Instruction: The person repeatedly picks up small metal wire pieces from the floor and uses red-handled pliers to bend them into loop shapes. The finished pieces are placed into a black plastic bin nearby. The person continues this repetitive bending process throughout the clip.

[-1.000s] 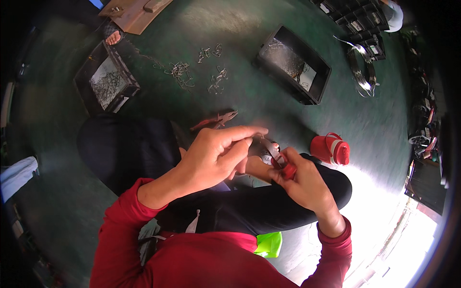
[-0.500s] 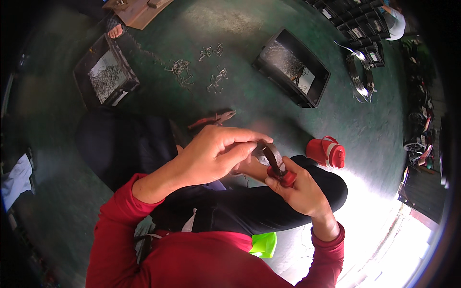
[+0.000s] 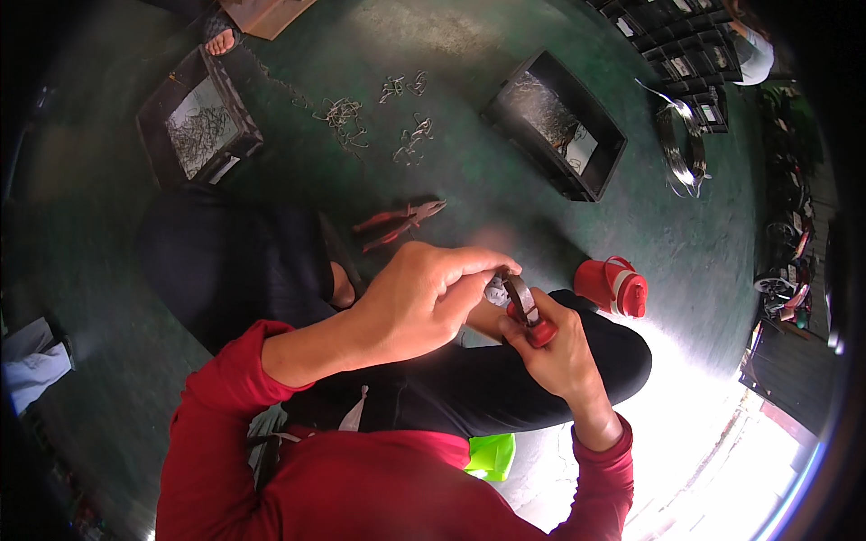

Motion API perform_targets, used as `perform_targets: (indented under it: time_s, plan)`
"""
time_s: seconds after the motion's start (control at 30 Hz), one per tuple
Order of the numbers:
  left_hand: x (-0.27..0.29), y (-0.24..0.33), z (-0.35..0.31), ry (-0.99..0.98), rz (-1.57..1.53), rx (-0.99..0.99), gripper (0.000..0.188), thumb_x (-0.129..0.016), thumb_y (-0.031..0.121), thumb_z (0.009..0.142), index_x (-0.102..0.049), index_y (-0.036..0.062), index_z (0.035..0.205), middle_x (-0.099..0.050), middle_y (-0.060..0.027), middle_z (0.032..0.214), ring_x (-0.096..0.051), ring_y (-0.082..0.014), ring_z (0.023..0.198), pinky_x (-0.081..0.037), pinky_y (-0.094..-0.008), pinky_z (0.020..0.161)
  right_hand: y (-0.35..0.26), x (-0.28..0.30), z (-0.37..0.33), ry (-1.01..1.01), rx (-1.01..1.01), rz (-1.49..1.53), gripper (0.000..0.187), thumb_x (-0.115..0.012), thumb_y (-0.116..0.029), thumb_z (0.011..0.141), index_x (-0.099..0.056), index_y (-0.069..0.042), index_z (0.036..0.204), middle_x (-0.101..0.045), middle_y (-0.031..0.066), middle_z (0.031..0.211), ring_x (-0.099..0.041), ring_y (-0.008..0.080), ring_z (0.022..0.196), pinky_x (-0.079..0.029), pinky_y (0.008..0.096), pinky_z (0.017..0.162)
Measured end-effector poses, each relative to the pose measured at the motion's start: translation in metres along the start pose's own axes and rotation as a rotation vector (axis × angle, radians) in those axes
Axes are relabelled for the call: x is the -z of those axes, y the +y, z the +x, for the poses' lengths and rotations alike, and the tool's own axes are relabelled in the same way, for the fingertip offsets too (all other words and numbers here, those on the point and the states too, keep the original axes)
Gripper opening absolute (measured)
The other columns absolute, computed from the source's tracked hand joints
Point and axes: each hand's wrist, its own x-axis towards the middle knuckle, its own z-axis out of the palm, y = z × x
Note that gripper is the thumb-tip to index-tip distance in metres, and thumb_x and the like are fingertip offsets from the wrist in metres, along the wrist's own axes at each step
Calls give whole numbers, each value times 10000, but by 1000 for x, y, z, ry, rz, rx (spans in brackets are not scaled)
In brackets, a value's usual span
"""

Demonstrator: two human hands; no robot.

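Observation:
Closed around the red handles of a pair of pliers [image 3: 523, 298] is my right hand [image 3: 561, 353], above my crossed legs. The dark metal head of this tool points up and to the left. My left hand [image 3: 419, 298] meets it there, thumb and forefinger pinched close to the jaws. Whatever small thing is between those fingertips is hidden. On the floor beyond my left hand lies another pair of red-handled pliers [image 3: 403, 221], its handles spread.
Bent wire pieces [image 3: 343, 119] lie in small heaps ahead. Black crates with wire pieces stand at left [image 3: 245, 149] and right [image 3: 505, 135]. A wire coil [image 3: 681, 149] lies far right, near stacked crates [image 3: 690, 59]. A red jug [image 3: 612, 287] stands by my right knee.
The pliers in my right hand have turned a little, and my left fingertips have stayed at the jaws. More of the pliers on the floor shows from behind my left hand.

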Motion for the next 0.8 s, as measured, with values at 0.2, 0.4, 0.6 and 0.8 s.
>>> perform_targets:
  time_s: [0.2, 0.4, 0.6, 0.8]
  plan:
    - [-6, -4, -2, 63, 9, -88, 266, -469, 12, 955, -659, -2, 1141, -539, -23, 595, -499, -51, 535, -392, -229, 482, 3, -5, 4, 41, 6, -54, 201, -696, -119, 846, -552, 18, 879, -574, 136, 664, -479, 191, 584, -445, 318, 618]
    - [-9, -3, -3, 102, 12, -76, 272, -467, 2, 952, -654, 0, 1150, -541, -25, 592, -491, -46, 525, -390, -229, 478, 7, -11, 8, 108, 56, -80, 219, -704, -114, 840, -525, 12, 852, -553, 147, 667, -459, 214, 579, -439, 322, 603]
    - [-13, -6, -2, 112, 45, -23, 265, -464, 7, 963, -645, 7, 1157, -545, -27, 606, -510, -35, 543, -396, -225, 479, 15, -11, 11, 132, 54, -126, 218, -703, -113, 845, -524, 11, 850, -559, 152, 677, -450, 225, 579, -435, 325, 596]
    - [-13, -29, 20, 150, 292, -157, 283, -489, -2, 945, -605, 29, 1200, -538, -57, 618, -550, -113, 527, -443, -277, 513, 30, 8, 19, 44, -13, -94, 240, -692, -138, 861, -563, 14, 994, -639, 184, 775, -600, 316, 705, -468, 364, 682]
